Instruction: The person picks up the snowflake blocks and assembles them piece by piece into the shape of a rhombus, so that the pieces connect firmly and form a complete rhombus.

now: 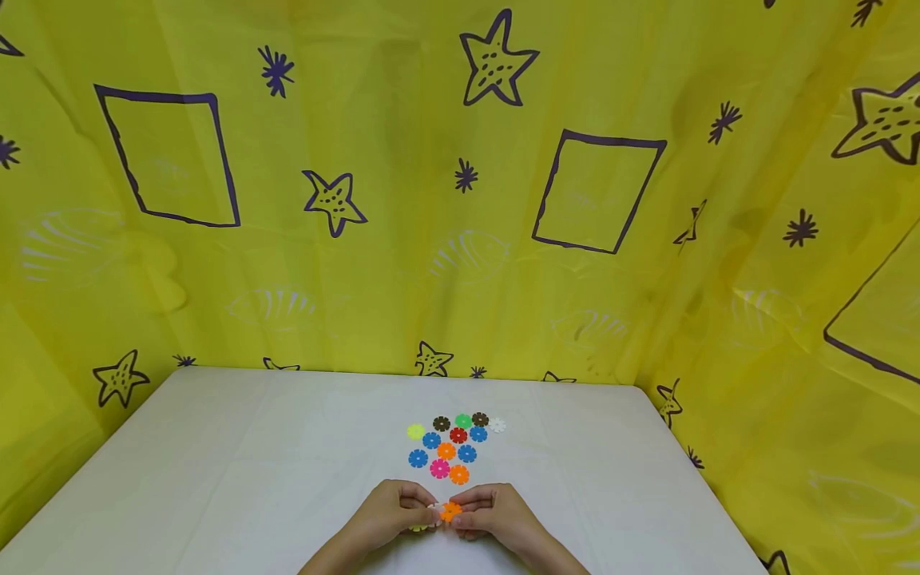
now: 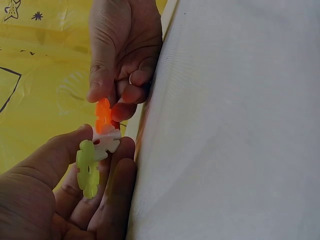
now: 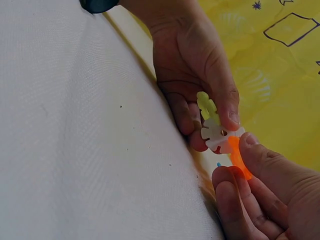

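Observation:
Near the table's front, my left hand (image 1: 391,511) pinches a white notched disc (image 2: 106,143) between thumb and fingers. A yellow-green notched disc (image 2: 88,170) is joined to one side of the white one, beside my left fingers. My right hand (image 1: 496,511) pinches an orange notched disc (image 3: 239,159), whose edge meets the white disc's opposite side. The yellow-green and orange discs stand at an angle to the white one. Whether the orange disc's slot is fully pushed into the white one cannot be told.
Beyond my hands, several loose notched discs lie on the white table (image 1: 251,463), among them a pink disc (image 1: 440,469), a red disc (image 1: 458,435), a green disc (image 1: 463,421) and a white disc (image 1: 497,425). A yellow patterned curtain (image 1: 388,279) stands behind the table.

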`<state>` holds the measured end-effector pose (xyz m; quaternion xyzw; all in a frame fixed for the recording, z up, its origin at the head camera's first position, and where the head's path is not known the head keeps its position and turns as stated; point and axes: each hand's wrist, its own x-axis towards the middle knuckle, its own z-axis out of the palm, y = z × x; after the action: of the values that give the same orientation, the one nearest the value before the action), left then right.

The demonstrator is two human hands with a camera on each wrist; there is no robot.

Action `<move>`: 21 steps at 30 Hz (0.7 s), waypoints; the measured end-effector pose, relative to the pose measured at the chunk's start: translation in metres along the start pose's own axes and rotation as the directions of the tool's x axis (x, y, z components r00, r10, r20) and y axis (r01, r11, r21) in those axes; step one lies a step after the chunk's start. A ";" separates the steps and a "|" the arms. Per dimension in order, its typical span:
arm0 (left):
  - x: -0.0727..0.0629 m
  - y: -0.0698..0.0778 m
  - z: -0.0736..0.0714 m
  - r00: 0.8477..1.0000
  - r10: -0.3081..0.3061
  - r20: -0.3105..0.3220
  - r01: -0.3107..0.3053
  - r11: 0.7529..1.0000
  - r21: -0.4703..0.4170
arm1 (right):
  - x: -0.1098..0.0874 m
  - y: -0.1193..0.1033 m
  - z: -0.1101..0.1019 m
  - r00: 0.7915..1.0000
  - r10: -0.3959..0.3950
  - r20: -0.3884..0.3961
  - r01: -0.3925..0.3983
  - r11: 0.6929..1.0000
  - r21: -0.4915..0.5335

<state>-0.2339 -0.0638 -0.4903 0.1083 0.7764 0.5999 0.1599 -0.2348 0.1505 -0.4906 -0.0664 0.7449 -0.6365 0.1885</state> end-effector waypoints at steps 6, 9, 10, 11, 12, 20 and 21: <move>-0.001 0.000 0.000 1.000 0.004 -0.007 -0.004 1.000 0.008 | 0.000 0.000 0.000 1.000 -0.006 0.003 0.006 1.000 0.008; -0.001 0.000 0.001 1.000 0.009 -0.001 -0.009 1.000 -0.021 | 0.000 0.000 0.000 1.000 -0.011 0.004 0.011 1.000 0.012; -0.001 0.001 0.001 1.000 0.010 0.001 -0.010 0.999 -0.032 | 0.000 0.000 0.000 1.000 -0.014 0.005 0.014 1.000 0.012; -0.001 0.001 0.001 1.000 0.010 0.004 -0.010 0.999 -0.043 | 0.000 0.000 0.000 1.000 -0.015 0.006 0.015 1.000 0.010; -0.001 0.001 0.001 1.000 0.007 0.006 -0.006 0.999 -0.051 | 0.000 -0.001 0.000 1.000 -0.016 0.006 0.016 1.000 0.006; 0.001 -0.001 0.000 0.999 -0.050 0.018 0.051 0.995 -0.084 | 0.000 -0.001 0.000 1.000 -0.005 0.010 0.005 1.000 -0.026; 0.002 -0.001 0.000 0.998 -0.059 0.020 0.060 0.994 -0.086 | 0.000 -0.001 0.000 1.000 -0.006 0.012 0.006 1.000 -0.026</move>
<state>-0.2352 -0.0634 -0.4919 0.0833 0.7510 0.6271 0.1891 -0.2353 0.1501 -0.4893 -0.0749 0.7517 -0.6271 0.1902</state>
